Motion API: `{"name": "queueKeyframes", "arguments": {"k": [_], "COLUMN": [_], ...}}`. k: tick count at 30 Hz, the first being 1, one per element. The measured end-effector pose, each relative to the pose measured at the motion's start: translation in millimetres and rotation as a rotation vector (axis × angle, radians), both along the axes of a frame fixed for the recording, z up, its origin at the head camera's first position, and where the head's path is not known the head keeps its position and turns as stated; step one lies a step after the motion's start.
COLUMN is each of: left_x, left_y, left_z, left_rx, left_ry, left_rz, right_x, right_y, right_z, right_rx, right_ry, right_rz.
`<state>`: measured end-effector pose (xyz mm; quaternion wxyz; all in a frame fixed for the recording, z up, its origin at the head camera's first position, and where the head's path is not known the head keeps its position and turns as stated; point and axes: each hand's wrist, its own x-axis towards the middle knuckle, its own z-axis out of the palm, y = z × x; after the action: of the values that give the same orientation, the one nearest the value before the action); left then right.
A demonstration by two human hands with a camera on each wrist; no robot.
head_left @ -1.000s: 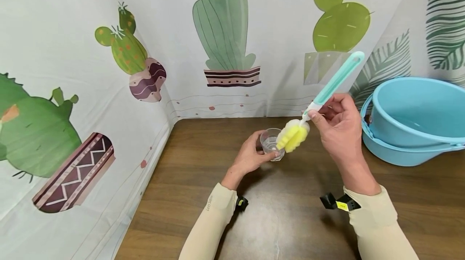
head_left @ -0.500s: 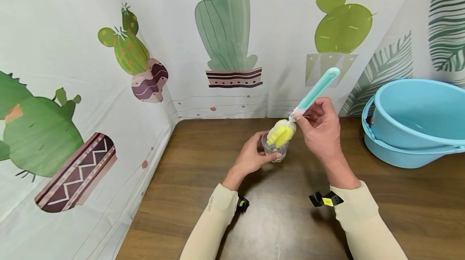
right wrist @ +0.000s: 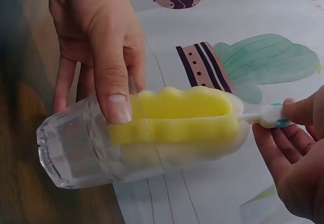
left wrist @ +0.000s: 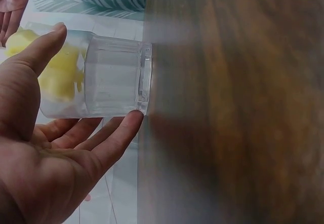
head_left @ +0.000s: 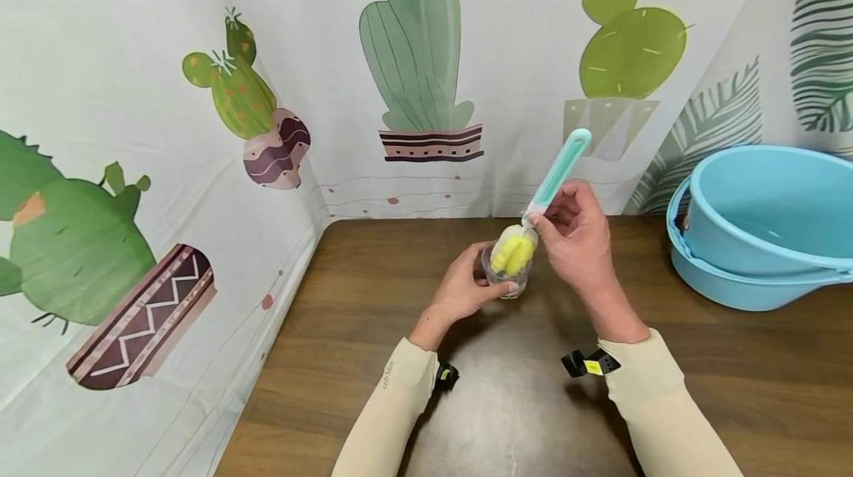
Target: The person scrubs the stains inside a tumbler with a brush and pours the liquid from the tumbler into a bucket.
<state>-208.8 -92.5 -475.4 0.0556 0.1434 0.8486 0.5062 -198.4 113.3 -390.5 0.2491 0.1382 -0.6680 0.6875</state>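
My left hand [head_left: 463,284] grips a clear cup [left wrist: 114,77] from the side, thumb on one wall and fingers round the other. In the left wrist view the cup's base is at or very close to the wooden table top. A sponge bottle brush [head_left: 513,251], yellow and white with a mint-green handle [head_left: 560,169], leans into the cup. My right hand [head_left: 576,240] pinches the brush at the white neck below the handle. In the right wrist view the sponge head [right wrist: 187,125] sits partly inside the cup, short of its bottom, with its upper part above the rim.
Light blue buckets [head_left: 753,288], one seemingly set in the other, stand at the right on the wooden table [head_left: 373,262]. A white cloth [head_left: 320,92] printed with cacti hangs behind and along the left side. Each wrist carries a small black device.
My right hand has moved left, bringing the brush from beside the cup's rim into its mouth. The handle now stands steeper. My left hand keeps hold of the cup in about the same place.
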Motion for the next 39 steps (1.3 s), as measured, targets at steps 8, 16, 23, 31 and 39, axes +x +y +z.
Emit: {"name": "queueKeyframes", "arguments": {"k": [8, 16, 23, 31, 39], "left_x": [1.4, -1.1, -1.7, -1.4, -1.7], "left_y": [0.3, -0.3, -1.1, -2.2, -2.1], "left_z": [-0.6, -5.1, -5.3, -4.2, -2.3], "left_rx": [-0.001, -0.002, -0.001, 0.006, -0.006], "left_ry": [-0.002, 0.009, 0.009, -0.003, 0.01], "left_rz": [-0.008, -0.019, -0.029, -0.033, -0.032], "right_x": [-2.9, -2.2, -3.8, -6.4, -8.0], "right_y": [-7, -11, -14, -15, -14], "right_z": [-6.7, -6.4, -9.1, -12.5, -12.9], "right_rx": [0.09, 0.139, 0.171, 0.222, 0.271], "right_ry": [-0.011, -0.046, -0.05, -0.052, -0.042], "right_rz": [0.027, 0.042, 0.034, 0.032, 0.001]}}
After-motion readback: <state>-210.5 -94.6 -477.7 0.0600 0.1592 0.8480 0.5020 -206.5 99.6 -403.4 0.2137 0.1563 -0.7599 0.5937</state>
